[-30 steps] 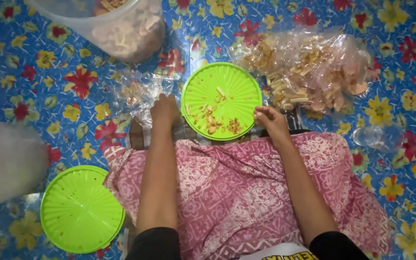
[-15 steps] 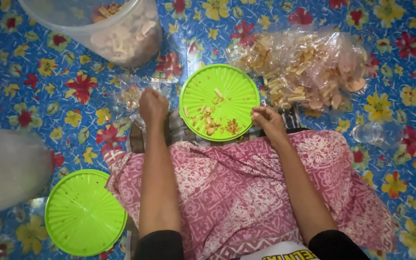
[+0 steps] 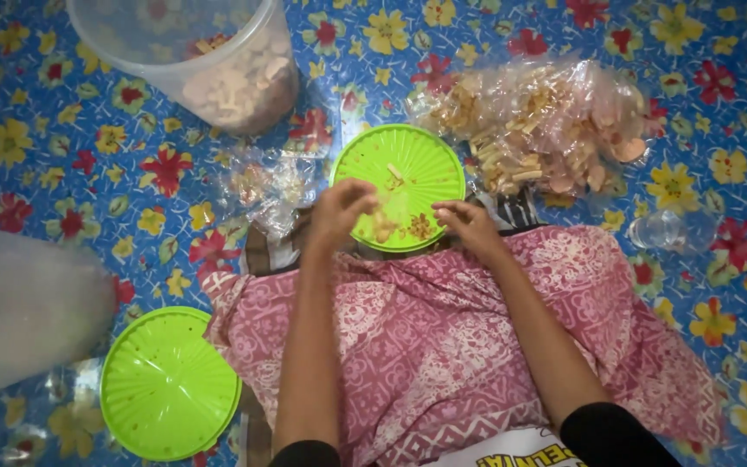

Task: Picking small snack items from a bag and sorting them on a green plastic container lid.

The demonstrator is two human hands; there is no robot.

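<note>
We are sorting snack pieces on the green lid (image 3: 408, 164) above our lap; our left hand (image 3: 339, 207) pinches 1 piece, our right hand (image 3: 469, 223) rests fingers curled at its rim. Next calls for a gentle lift.

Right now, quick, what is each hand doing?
Left hand: fingers curled over the round lime-green plastic lid; a grip cannot be told.
Right hand: fingers bent at the lid's edge; holding anything cannot be told.
</note>
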